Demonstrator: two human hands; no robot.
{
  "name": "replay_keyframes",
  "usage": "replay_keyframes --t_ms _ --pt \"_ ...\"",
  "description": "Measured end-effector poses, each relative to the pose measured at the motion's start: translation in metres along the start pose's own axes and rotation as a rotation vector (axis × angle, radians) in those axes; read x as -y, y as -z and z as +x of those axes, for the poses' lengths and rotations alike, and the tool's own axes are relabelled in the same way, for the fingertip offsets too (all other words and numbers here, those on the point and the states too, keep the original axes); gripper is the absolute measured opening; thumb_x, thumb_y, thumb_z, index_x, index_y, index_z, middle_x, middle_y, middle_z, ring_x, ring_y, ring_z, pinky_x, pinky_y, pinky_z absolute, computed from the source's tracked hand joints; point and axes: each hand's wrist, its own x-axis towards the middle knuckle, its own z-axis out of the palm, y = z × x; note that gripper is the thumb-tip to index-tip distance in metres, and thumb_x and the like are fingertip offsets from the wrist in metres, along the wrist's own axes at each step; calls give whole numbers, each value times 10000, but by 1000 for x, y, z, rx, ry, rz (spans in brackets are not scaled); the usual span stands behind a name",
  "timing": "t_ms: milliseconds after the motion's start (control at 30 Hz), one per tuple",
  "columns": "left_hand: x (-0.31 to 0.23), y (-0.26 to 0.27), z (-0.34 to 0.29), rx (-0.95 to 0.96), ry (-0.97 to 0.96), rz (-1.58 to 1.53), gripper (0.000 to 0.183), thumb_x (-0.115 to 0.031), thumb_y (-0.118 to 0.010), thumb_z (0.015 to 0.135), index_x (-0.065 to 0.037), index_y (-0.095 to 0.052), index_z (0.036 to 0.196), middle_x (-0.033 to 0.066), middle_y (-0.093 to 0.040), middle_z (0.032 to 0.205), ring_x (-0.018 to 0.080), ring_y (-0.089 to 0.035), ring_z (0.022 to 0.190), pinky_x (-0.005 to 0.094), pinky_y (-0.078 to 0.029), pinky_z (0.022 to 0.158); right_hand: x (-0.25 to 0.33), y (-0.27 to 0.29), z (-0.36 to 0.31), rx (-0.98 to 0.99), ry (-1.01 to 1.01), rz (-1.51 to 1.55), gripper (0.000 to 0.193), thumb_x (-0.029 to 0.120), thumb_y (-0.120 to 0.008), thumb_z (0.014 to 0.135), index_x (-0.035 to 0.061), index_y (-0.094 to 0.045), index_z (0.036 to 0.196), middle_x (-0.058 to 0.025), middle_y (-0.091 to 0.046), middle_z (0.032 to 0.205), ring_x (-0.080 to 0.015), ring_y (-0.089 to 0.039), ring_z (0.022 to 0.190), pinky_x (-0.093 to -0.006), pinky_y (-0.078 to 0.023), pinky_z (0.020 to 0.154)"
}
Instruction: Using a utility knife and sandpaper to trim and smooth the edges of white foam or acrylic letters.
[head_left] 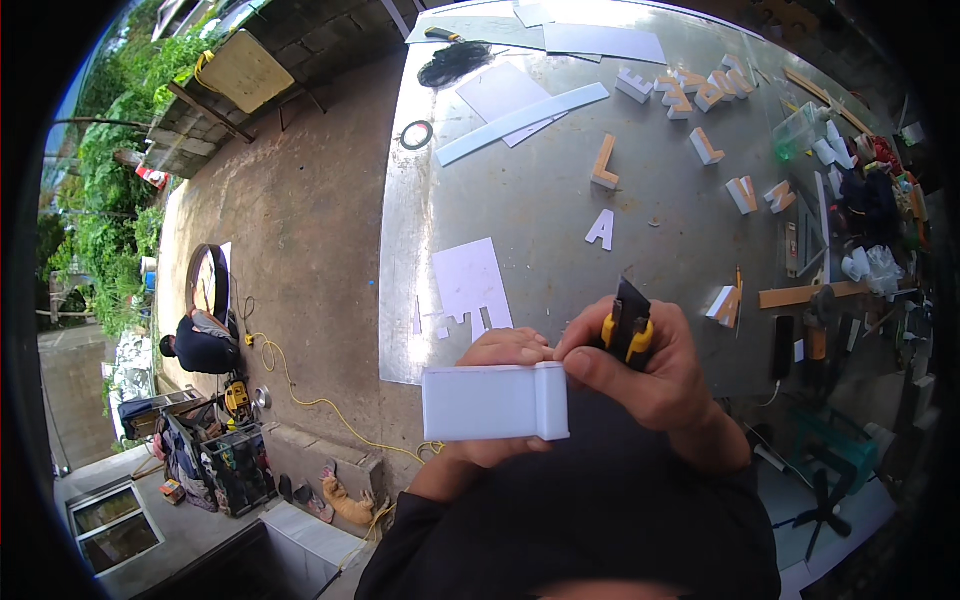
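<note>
My left hand (pixel 505 348) is wrapped round a white block letter (pixel 485 403), whose smooth side faces up toward me. A narrow raised step runs across its right end. In my right hand (pixel 665 375) is a yellow and black utility knife (pixel 630 325), its dark blade end pointing away from me. The right thumb and forefinger meet at the top right corner of the block, close to the left fingertips. Just beyond the left hand lies a white sheet (pixel 470 275) with letter shapes cut out of it. A thin white cut-out letter (pixel 600 230) rests farther off.
Several block letters with tan faces (pixel 690 90) stand on the metal table (pixel 520 200). White strips (pixel 525 122), a tape roll (pixel 416 135) and a black-bristled brush (pixel 452 65) lie at its far left. Tools crowd the right side. A person (pixel 205 343) sits beyond a yellow cord (pixel 300 395).
</note>
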Motion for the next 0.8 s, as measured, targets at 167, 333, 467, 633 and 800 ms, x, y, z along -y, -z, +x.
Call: replay_keyframes --t_ms 167,333,467,633,800 --pt "0 2 5 22 -23 41 725 -391 -879 673 -41 -546 1214 129 -635 1130 269 -582 1085 454 -434 1009 -1 1 2 -30 86 -158 113 66 -670 910 -43 -642 925 -36 -645 760 -64 -569 691 -229 -466 619" --pt "5 0 4 15 -20 -30 734 -425 -873 680 -33 -543 1206 139 -632 1108 268 -589 1067 447 -438 1001 -3 -4 0 -51 197 -303 146 105 -677 916 -31 -626 901 -31 -619 713 -58 -542 656 -232 -448 582" --pt "4 -7 4 -127 162 -462 769 -496 -866 664 -8 -547 1165 150 -620 1035 259 -612 982 439 -443 958 -12 0 -8 -193 144 -127 191 149 -677 928 -12 -602 859 -10 -568 670 -48 -502 618 -220 -408 547" --pt "8 -8 4 -132 250 -827 797 -527 -887 598 14 -582 1099 163 -610 1050 251 -619 937 418 -462 891 -12 14 -10 -168 137 -243 232 209 -671 940 6 -577 882 1 -549 698 -37 -481 636 -206 -376 554" --pt "-9 -4 9 -106 400 -553 736 -493 -856 657 -35 -551 1145 99 -599 1038 221 -595 961 412 -411 933 -9 10 -16 -242 71 -374 372 284 -604 977 -13 -505 1177 -97 -599 946 -114 -568 788 -266 -461 691"
